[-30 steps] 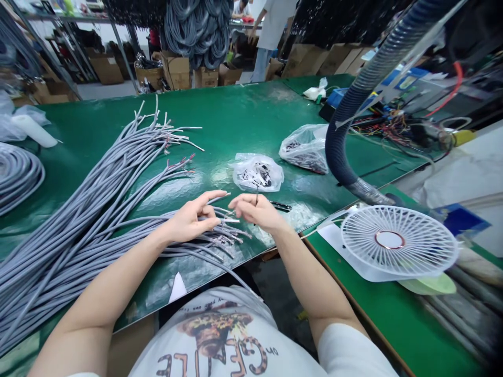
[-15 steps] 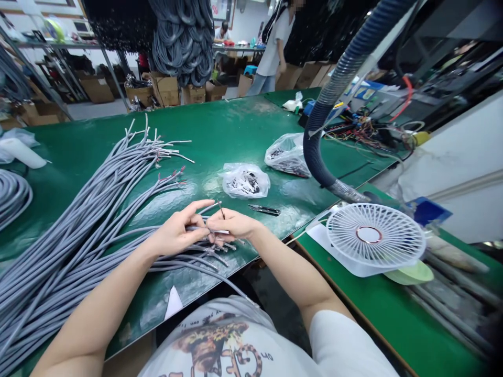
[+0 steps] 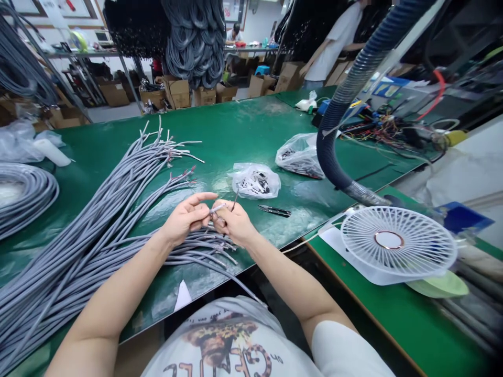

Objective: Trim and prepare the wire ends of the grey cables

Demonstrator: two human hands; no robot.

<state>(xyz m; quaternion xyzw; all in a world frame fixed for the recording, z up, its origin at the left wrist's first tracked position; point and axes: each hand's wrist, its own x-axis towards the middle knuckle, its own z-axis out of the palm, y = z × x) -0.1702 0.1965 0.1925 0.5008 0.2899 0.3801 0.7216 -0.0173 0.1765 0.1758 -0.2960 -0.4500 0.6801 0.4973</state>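
Observation:
My left hand [image 3: 188, 219] pinches the pale end of a grey cable [image 3: 218, 208] between thumb and fingertips, its index finger stretched above. Close against it, my right hand [image 3: 236, 224] is closed around a thin dark pointed tool [image 3: 236, 197], whose tip sticks up past the fingers; its exact kind is hard to make out. The fingers of both hands almost meet at the cable end. Under them, a bundle of grey cables [image 3: 129, 256] lies on the green table [image 3: 239, 125], with stripped ends pointing right.
Black snips [image 3: 274, 210] lie right of my hands. Behind are a plastic bag of small black and white parts [image 3: 256, 180] and another bag [image 3: 301, 154]. A ribbed hose [image 3: 329, 125] hangs at right above a white fan [image 3: 396, 241]. A coiled cable [image 3: 29, 196] sits at left.
The view has shifted, so the table appears further right. My right hand has turned, and the cable end now shows between both hands. A person behind has moved right.

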